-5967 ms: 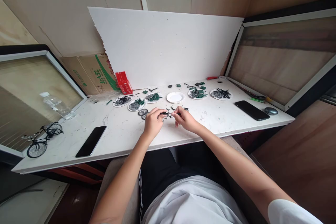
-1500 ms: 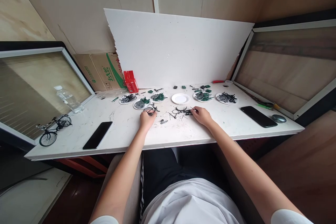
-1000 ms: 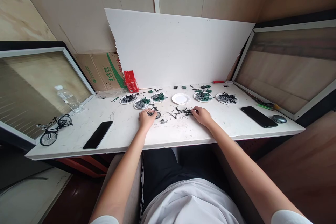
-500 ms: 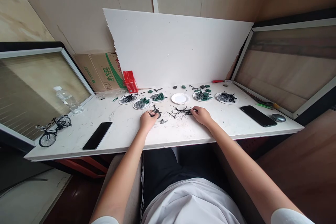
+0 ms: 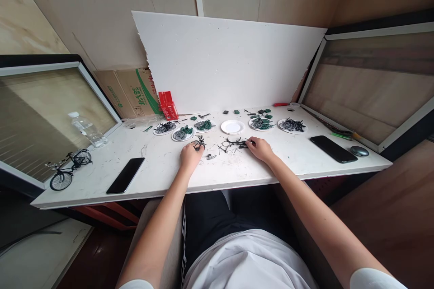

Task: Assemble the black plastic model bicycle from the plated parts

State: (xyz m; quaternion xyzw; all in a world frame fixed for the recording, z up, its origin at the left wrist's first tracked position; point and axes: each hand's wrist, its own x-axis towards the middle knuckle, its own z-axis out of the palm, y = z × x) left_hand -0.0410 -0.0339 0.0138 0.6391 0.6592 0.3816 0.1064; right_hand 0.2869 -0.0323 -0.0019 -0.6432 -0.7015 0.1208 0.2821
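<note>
Fingers of my left hand (image 5: 191,156) are closed round a small black assembly (image 5: 199,143) with a wheel-like ring, just above the white table (image 5: 162,167). My right hand (image 5: 259,148) has its fingertips pressed together at the right end of a row of black parts (image 5: 232,143); what they grip is too small to make out. Tiny loose pieces (image 5: 210,156) lie between the hands. Behind them stand an empty white plate (image 5: 232,127) and several plates of black, grey and green parts, such as the plate of green parts (image 5: 261,124).
A black model bicycle (image 5: 70,167) and a phone (image 5: 125,175) are at the left, with a water bottle (image 5: 87,129) behind. A second phone (image 5: 333,149) and a grey mouse (image 5: 359,151) lie right. A red box (image 5: 168,105) stands by the white board (image 5: 230,63).
The black assembly in my left hand has turned and shifted slightly to the left. My right hand has stayed nearly in place.
</note>
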